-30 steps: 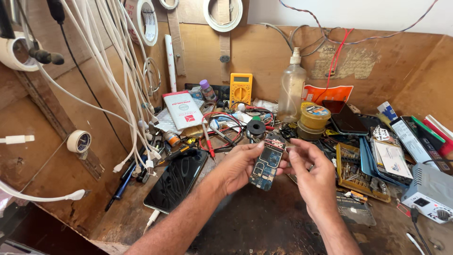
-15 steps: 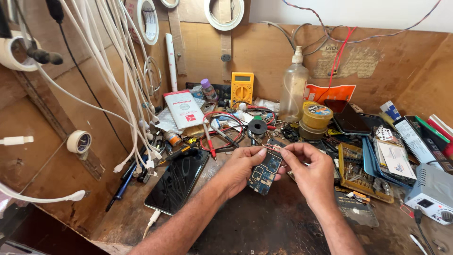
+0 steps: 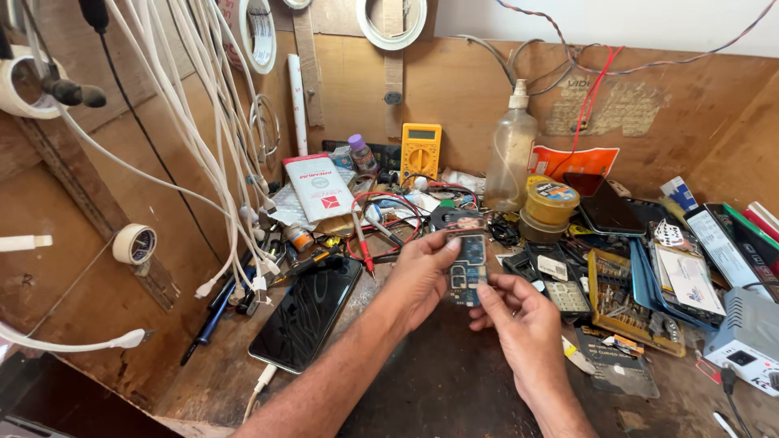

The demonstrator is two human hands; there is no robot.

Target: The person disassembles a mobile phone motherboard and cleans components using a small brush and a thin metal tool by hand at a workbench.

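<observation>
overhead, from the head view, both hands meet above the dark, scuffed wooden bench (image 3: 422, 389). the left hand (image 3: 422, 276) has its grip closed on the upper edge of a flat rectangular circuit board (image 3: 467, 268), bluish with small metal shields, held upright between the hands. the right hand (image 3: 519, 320) pinches the board's lower edge from below. just left, a glossy black phone (image 3: 308, 312) lies flat with a white cable plugged in. behind stand a yellow multimeter (image 3: 421, 152) and a cloudy plastic pump bottle (image 3: 511, 154).
</observation>
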